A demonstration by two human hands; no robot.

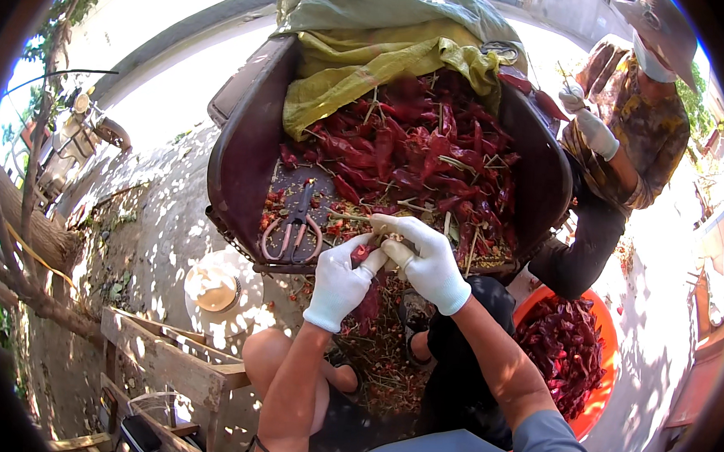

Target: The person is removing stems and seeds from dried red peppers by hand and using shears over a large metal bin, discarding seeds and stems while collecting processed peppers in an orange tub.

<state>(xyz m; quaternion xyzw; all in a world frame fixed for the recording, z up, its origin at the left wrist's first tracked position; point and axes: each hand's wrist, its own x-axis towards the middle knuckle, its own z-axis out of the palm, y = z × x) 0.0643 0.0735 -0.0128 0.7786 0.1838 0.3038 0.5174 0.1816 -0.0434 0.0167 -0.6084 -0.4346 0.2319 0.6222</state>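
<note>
Both my hands wear white gloves and meet in front of the cart bed's open end. My left hand (345,282) is closed round the top of a dried red chili pepper (366,312), whose body hangs below the fingers. My right hand (424,260) pinches at its stem end, touching the left fingertips. Just beyond them, a heap of dried red chilies (415,147) with pale stems fills much of the dark cart bed (247,154). A pair of scissors (299,229) lies on the bed left of my hands, among bits of chili and seeds.
A yellow sack (337,77) covers the heap's far side. At right, a co-worker (630,117) in gloves holds a chili. An orange basin (607,386) of chilies stands right of my leg. A white bucket (211,288), a wooden bench (167,351) and a tree (30,233) are at left.
</note>
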